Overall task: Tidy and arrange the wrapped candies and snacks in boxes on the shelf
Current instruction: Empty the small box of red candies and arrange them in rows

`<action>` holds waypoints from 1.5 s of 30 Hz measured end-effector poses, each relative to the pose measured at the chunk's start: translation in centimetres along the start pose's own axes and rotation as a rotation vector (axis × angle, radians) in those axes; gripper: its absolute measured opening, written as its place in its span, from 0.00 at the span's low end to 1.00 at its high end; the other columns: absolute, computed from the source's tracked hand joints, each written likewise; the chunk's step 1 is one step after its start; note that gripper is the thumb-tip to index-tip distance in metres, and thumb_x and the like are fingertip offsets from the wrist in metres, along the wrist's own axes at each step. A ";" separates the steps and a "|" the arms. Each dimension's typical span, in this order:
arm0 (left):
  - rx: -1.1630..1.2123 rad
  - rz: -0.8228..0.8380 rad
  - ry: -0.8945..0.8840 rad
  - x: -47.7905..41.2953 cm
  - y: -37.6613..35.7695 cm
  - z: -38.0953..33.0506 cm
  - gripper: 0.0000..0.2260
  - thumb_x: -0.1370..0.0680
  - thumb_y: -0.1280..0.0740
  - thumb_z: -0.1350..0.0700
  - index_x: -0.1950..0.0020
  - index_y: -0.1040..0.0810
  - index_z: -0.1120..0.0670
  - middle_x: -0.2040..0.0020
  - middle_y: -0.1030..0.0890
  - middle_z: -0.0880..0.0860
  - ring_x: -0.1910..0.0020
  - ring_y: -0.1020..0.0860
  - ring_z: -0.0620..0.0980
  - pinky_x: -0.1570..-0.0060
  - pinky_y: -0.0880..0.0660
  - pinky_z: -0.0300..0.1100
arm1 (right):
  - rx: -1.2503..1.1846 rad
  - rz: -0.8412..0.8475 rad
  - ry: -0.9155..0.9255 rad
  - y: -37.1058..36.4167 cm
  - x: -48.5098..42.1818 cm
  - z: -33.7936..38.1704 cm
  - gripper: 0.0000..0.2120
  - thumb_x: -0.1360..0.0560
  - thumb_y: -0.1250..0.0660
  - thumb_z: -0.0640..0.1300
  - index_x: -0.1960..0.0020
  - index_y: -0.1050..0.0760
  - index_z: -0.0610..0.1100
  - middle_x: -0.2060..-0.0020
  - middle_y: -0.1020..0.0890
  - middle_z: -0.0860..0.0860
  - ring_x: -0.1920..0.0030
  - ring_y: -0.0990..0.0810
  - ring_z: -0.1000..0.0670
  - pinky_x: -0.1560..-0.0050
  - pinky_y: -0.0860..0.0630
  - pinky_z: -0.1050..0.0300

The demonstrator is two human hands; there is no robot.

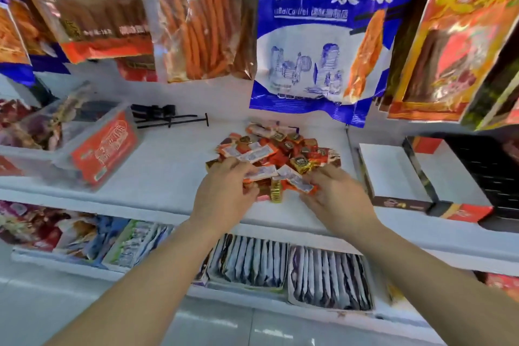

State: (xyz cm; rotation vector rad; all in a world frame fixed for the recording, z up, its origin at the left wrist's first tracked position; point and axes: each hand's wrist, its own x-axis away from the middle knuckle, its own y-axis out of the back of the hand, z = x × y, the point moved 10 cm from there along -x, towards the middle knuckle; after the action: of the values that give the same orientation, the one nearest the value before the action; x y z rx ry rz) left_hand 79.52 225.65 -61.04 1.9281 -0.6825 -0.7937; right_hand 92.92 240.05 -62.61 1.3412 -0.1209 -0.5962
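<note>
White shelf board (168, 154), mid-span: loose heap of wrapped candies (280, 149), unboxed. Left hand (224, 191) pinching one sachet (259, 172) at near edge; right hand (337, 196) gripping another, probably gathering for sorting. Open box (393, 171) just right of heap, likely destination. Snack bags (317, 36) hanging overhead.

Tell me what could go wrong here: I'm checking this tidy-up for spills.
The wrapped candies lie loose near the front of the shelf; as the left hand and right hand gather them, some could slide off. The blue hanging bag hangs low behind the pile, so a reaching hand might knock it.
</note>
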 end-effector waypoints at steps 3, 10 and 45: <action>-0.016 -0.036 0.027 -0.4 -0.4 0.7 0.14 0.26 0.27 0.51 0.40 0.21 0.45 0.39 0.24 0.48 0.41 0.29 0.53 0.44 0.27 0.47 | -0.064 -0.066 0.050 0.0 0.0 -0.5 0.13 0.25 0.29 0.50 0.43 0.18 0.47 0.50 0.19 0.50 0.50 0.21 0.46 0.51 0.20 0.49; 0.005 -0.081 0.038 -1.0 -0.4 1.2 0.16 0.27 0.27 0.52 0.39 0.19 0.48 0.38 0.22 0.50 0.42 0.24 0.56 0.46 0.24 0.49 | -0.313 -0.180 -0.178 3.4 0.8 -3.6 0.08 0.18 0.39 0.46 0.47 0.22 0.46 0.65 0.18 0.52 0.67 0.21 0.52 0.65 0.24 0.59; 1.039 0.224 0.345 3.5 0.7 -1.3 0.09 0.23 0.29 0.62 0.47 0.17 0.50 0.52 0.14 0.51 0.52 0.16 0.49 0.46 0.20 0.47 | -1.212 0.206 -0.376 1.1 2.2 1.7 0.06 0.23 0.30 0.40 0.48 0.23 0.40 0.57 0.13 0.43 0.58 0.14 0.44 0.51 0.18 0.47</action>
State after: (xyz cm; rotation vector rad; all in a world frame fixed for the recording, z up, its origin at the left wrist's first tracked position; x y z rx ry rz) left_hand 82.66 223.48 -60.85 2.7240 -1.2020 0.1195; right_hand 94.48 237.60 -61.73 0.0362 -0.1607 -0.5789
